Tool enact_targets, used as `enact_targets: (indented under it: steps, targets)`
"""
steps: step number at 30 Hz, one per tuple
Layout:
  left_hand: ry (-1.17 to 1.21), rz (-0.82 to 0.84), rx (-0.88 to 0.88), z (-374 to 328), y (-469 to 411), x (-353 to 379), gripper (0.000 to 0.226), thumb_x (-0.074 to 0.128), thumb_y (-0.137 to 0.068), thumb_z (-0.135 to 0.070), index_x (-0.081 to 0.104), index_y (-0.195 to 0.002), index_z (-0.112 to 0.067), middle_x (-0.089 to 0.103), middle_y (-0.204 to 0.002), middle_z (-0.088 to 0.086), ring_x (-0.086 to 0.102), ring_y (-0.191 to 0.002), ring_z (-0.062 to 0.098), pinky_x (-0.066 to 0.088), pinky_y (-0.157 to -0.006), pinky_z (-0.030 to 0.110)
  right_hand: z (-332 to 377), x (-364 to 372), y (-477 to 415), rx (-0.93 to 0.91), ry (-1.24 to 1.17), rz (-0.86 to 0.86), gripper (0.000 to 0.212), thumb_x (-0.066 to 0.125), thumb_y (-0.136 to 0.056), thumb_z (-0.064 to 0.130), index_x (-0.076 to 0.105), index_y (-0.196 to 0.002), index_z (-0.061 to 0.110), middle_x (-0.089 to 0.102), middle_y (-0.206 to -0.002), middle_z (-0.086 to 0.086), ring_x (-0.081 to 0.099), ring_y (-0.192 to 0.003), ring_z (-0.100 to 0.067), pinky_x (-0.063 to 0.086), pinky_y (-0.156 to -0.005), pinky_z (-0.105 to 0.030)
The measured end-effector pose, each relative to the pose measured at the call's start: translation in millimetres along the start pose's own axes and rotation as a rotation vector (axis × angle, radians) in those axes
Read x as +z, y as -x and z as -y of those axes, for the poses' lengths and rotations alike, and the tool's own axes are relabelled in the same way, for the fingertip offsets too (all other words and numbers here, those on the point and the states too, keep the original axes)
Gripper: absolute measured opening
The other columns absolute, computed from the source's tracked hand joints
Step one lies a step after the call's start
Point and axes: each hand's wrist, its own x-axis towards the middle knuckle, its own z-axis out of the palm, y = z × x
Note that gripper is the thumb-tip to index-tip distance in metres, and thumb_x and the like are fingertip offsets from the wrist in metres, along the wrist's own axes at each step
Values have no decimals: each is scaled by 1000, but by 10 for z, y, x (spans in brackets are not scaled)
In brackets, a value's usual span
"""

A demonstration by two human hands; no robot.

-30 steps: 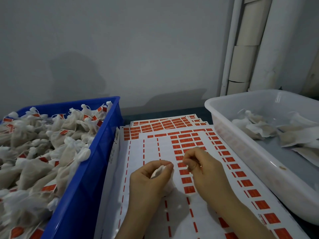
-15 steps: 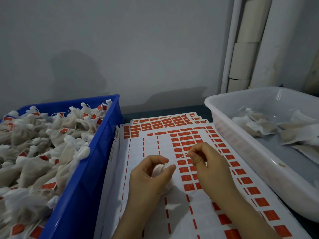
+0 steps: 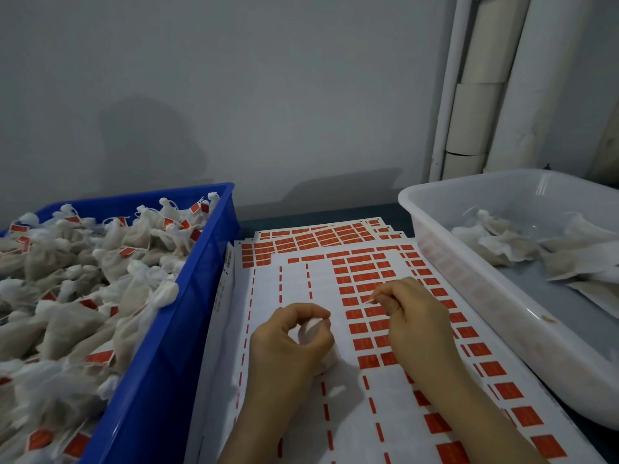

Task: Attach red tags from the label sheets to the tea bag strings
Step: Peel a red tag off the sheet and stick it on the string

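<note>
At 6 o'clock we see the left hand [image 3: 288,343] curled round a white tea bag [image 3: 310,331], low over the label sheet [image 3: 294,286]. Toward 2 o'clock from it, the right hand [image 3: 415,316] pinches a thin reddish strip [image 3: 368,300] in its fingertips; a second ago it sat closer to the left hand. At 9 o'clock a blue crate [image 3: 167,329] holds tagged bags [image 3: 83,296]; at 3 o'clock a white tub [image 3: 469,262] holds plain bags [image 3: 502,242].

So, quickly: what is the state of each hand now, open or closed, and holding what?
Left hand: closed around a white tea bag.
Right hand: pinching a thin red tag, seemingly peeled.
</note>
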Motion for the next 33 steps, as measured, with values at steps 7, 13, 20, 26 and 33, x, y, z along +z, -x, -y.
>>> enact_targets:
  steps: [7,13,20,26,33]
  targets:
    - [-248,17,36,-32,-18,-12,26,73,-79,-23,49,-83,-30,58,-99,-22,54,-93,7,35,-70,4,30,-52,49,10,-103,8,7,53,-88,29,50,-85,34,47,-86,28,48,-73,9,29,-59,2]
    - [-525,-209,375,21,39,-38,10,77,-72,-18,75,-79,-25,66,-103,0,53,-102,24,42,-88,34,194,-60,129,49,-523,212,13,53,-89,21,60,-83,30,67,-75,17,64,-77,-1,46,-63,-5]
    - [235,120,-403,-43,-8,6,29,50,-95,-26,67,-75,-14,58,-61,-3,53,-48,5,41,-43,11,300,-39,220,30,-755,445,21,51,-91,8,68,-89,20,71,-83,12,66,-78,-10,51,-66,-15]
    - [958,245,-944,-70,-91,-166,45,51,-90,-45,69,-86,-4,60,-63,10,42,-39,11,29,-33,11,306,-24,207,76,-793,506,22,45,-93,3,63,-83,11,72,-80,4,66,-65,-14,51,-59,-17]
    - [618,334,-762,-78,-87,-128,30,62,-86,-33,63,-96,-5,55,-59,6,47,-48,10,39,-41,17,275,53,230,162,-673,598,12,49,-94,23,59,-88,24,59,-60,10,57,-56,-3,45,-59,-13]
